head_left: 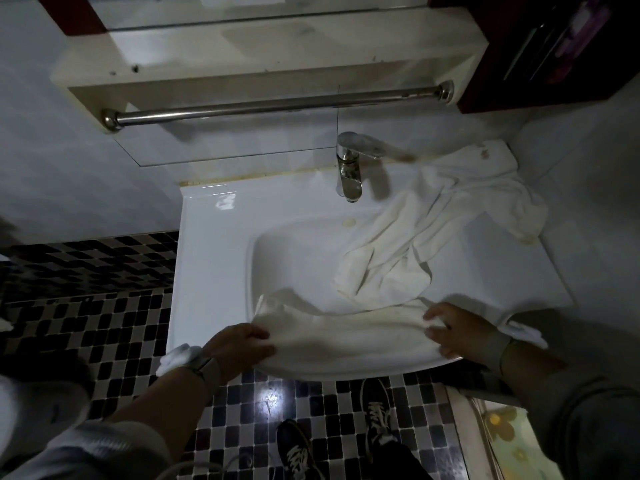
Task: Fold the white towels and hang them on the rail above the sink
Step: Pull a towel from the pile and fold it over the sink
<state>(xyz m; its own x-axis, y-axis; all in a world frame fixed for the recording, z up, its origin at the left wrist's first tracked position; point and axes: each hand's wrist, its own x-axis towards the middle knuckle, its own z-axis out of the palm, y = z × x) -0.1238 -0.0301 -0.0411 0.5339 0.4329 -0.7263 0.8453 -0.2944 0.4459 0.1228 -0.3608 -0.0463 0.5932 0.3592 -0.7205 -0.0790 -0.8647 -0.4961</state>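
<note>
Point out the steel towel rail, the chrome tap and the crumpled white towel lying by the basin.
steel towel rail (277,105), head view, middle of the bar.
chrome tap (349,168), head view, upright body.
crumpled white towel (446,216), head view, middle folds.

Chrome faucet (349,168), checkered floor tiles (114,334), sneakers (375,410).
</note>
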